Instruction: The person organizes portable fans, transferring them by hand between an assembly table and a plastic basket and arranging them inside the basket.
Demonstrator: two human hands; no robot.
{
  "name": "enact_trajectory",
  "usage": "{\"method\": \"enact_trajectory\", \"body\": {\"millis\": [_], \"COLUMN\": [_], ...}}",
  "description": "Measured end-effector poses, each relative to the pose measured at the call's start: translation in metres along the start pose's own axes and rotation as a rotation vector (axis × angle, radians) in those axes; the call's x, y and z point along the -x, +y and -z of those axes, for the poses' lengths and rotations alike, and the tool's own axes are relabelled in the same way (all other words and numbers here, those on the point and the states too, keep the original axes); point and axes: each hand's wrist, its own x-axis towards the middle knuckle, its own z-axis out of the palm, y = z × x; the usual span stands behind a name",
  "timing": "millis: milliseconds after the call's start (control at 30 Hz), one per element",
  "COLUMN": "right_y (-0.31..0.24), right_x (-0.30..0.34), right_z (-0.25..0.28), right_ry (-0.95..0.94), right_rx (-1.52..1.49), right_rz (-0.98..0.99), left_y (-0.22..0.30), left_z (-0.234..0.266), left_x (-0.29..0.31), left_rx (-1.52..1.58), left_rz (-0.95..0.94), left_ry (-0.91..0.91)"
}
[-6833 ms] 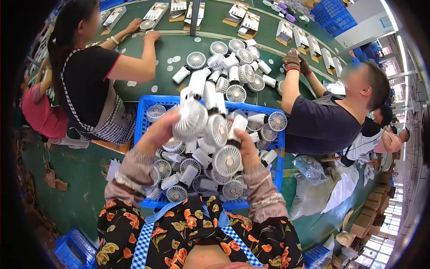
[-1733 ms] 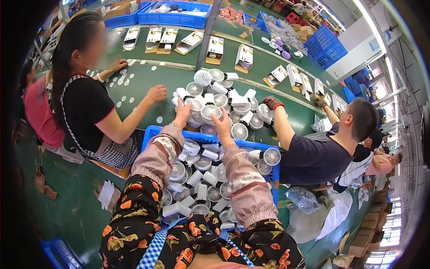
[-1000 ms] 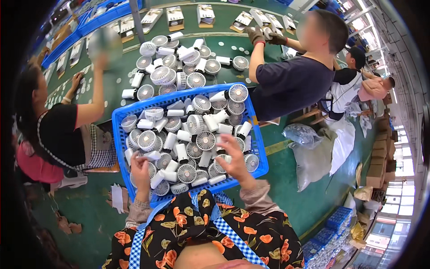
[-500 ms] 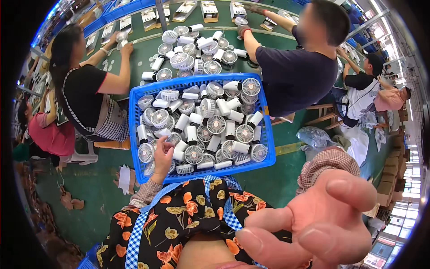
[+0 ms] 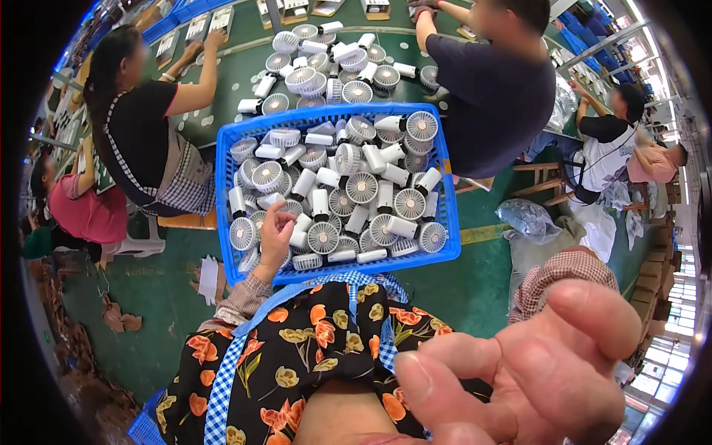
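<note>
A blue plastic basket (image 5: 337,268) in front of me is heaped with small white handheld fans (image 5: 361,188), each with a round grille and a stubby handle. My left hand (image 5: 274,233) is over the basket's near left corner, fingers loosely bent and apart, with nothing seen in them. Close to the camera at the lower right, my right hand (image 5: 534,363) is raised well away from the basket. Its fingers are bent and spread, and no object shows between them.
More fans (image 5: 305,78) lie piled on the green worktable (image 5: 230,63) beyond the basket, with open boxes (image 5: 295,10) along its far side. Co-workers sit left (image 5: 148,133) and right (image 5: 493,96) of the basket. Clear plastic bags (image 5: 528,221) lie on the floor at right.
My right hand has shifted slightly right, still spread. My left hand stays over the basket corner, its fingers a little more bent. The left co-worker's hands have moved from a fan toward the boxes.
</note>
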Motion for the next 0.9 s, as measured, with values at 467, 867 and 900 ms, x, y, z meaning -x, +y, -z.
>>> {"method": "enact_trajectory", "body": {"millis": [467,867,900], "right_y": [-0.001,0.026,0.031], "right_x": [0.025,0.026,0.028], "right_z": [-0.012,0.01,0.013], "right_ry": [0.116,-0.109,-0.11], "right_rx": [0.236,0.002,0.024], "right_rz": [-0.235,-0.095,-0.042], "left_y": [0.013,0.016,0.018], "left_z": [-0.012,-0.033,-0.033], "left_x": [-0.005,-0.014,-0.014], "left_rx": [-0.019,-0.003,-0.009], "left_rz": [0.048,0.032,0.031], "left_ry": [-0.07,-0.119,-0.115]}}
